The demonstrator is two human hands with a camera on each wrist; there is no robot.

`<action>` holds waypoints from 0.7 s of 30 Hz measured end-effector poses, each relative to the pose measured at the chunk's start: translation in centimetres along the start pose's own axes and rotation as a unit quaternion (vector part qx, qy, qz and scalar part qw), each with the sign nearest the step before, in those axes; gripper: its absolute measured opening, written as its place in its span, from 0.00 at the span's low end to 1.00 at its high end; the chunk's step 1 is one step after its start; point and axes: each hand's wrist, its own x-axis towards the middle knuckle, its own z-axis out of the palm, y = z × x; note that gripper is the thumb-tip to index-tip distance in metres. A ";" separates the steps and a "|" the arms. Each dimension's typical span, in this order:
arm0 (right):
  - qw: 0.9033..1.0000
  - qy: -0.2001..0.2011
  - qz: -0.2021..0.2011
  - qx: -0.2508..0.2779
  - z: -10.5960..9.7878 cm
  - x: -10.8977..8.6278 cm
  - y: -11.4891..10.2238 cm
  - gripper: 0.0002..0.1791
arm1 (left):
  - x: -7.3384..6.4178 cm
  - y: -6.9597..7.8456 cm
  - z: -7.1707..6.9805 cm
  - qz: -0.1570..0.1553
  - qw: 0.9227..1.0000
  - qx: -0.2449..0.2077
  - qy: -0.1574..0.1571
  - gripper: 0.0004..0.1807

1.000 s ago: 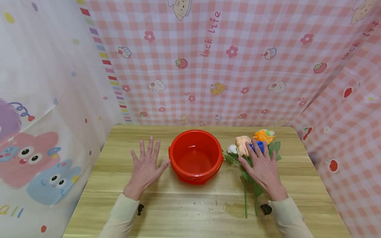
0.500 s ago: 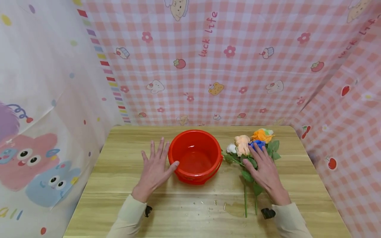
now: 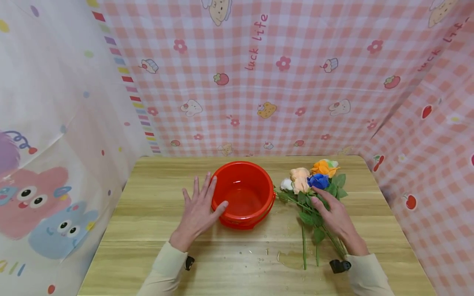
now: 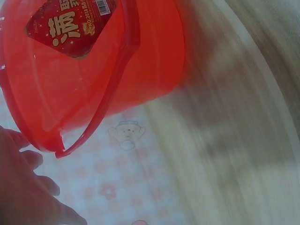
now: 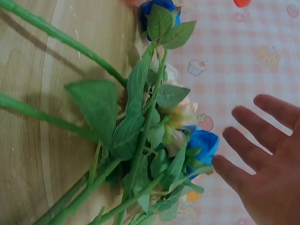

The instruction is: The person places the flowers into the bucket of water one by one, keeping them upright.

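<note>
Your right hand (image 3: 336,218), fingers straight, holds nothing by the flowers (image 3: 304,198), right of the red bucket (image 3: 242,222) on the table (image 3: 159,176). Your left hand (image 3: 198,213), fingers spread, is at the bucket. Pinch one stem (image 3: 304,246) — leaves (image 5: 96,105) look tangled, so lift slowly.

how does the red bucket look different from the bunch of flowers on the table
The red bucket stands upright, while the bunch of flowers lies down. The bucket is mainly red; the flowers mix orange, blue, peach and white. The bucket is round and hollow, the flowers long-stemmed and leafy. Both are on the wooden table.
</note>
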 end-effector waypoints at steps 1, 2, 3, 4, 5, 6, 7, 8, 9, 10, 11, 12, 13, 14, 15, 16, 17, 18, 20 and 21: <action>1.000 -0.003 0.002 0.005 -0.1 0.0 0.1 0.31 | 0.0 0.0 0.1 0.001 1.000 0.000 0.001 0.49; 1.000 -0.007 0.005 0.011 -0.3 0.0 0.2 0.31 | 0.0 0.0 0.2 0.002 1.000 0.000 0.001 0.49; 1.000 -0.011 0.007 0.016 -0.5 0.0 0.4 0.31 | 0.0 0.0 0.2 0.002 1.000 0.000 0.000 0.49; 1.000 -0.016 0.008 0.020 -0.6 0.1 0.5 0.30 | 0.0 0.0 0.3 0.002 1.000 0.000 0.000 0.49; 0.999 -0.020 0.008 0.025 -0.7 0.1 0.7 0.30 | 0.0 0.0 0.4 0.002 1.000 0.001 -0.002 0.49; 0.999 -0.025 0.009 0.030 -0.9 0.1 0.9 0.30 | 0.0 0.0 0.5 0.002 1.000 0.001 -0.004 0.49; 0.999 -0.031 0.009 0.034 -0.9 0.2 1.1 0.30 | 0.0 0.0 0.5 0.002 1.000 0.000 -0.004 0.49; 0.999 -0.037 0.009 0.037 -1.0 0.2 1.3 0.30 | 0.0 -0.1 0.5 0.001 1.000 -0.002 -0.005 0.48; 0.998 -0.042 0.009 0.039 -1.1 0.3 1.5 0.29 | 0.0 -0.1 0.5 -0.001 1.000 -0.004 -0.006 0.48; 0.998 -0.048 0.009 0.043 -1.1 0.3 1.7 0.29 | 0.0 -0.1 0.6 -0.002 1.000 -0.004 -0.006 0.48; 0.997 -0.054 0.008 0.046 -1.2 0.4 1.8 0.29 | 0.0 -0.1 0.6 -0.003 1.000 -0.004 -0.007 0.48; 0.997 -0.059 0.008 0.047 -1.2 0.4 2.0 0.28 | 0.0 -0.1 0.6 -0.004 1.000 -0.004 -0.007 0.48; 0.997 -0.064 0.007 0.049 -1.2 0.5 2.2 0.28 | -0.1 -0.1 0.6 -0.004 1.000 -0.003 -0.007 0.48; 0.996 -0.068 0.007 0.051 -1.3 0.6 2.3 0.28 | -0.1 -0.1 0.6 -0.005 1.000 -0.004 -0.009 0.48; 0.996 -0.072 0.007 0.052 -1.3 0.7 2.4 0.28 | -0.1 -0.2 0.6 -0.005 1.000 -0.004 -0.010 0.48; 0.996 -0.077 0.008 0.054 -1.4 0.8 2.5 0.28 | -0.1 -0.1 0.6 -0.005 1.000 -0.005 -0.010 0.48; 0.995 -0.082 0.008 0.054 -1.4 0.9 2.5 0.28 | -0.1 -0.1 0.6 -0.005 1.000 -0.007 -0.010 0.48; 0.995 -0.087 0.012 0.053 -1.4 1.0 2.6 0.28 | -0.1 -0.1 0.6 -0.004 1.000 -0.010 -0.010 0.48; 0.994 -0.097 0.023 0.051 -1.5 1.3 2.7 0.29 | -0.1 -0.2 0.7 -0.005 1.000 -0.012 -0.010 0.48; 0.993 -0.104 0.029 0.049 -1.5 1.4 2.8 0.30 | -0.1 -0.2 0.7 -0.005 1.000 -0.012 -0.010 0.48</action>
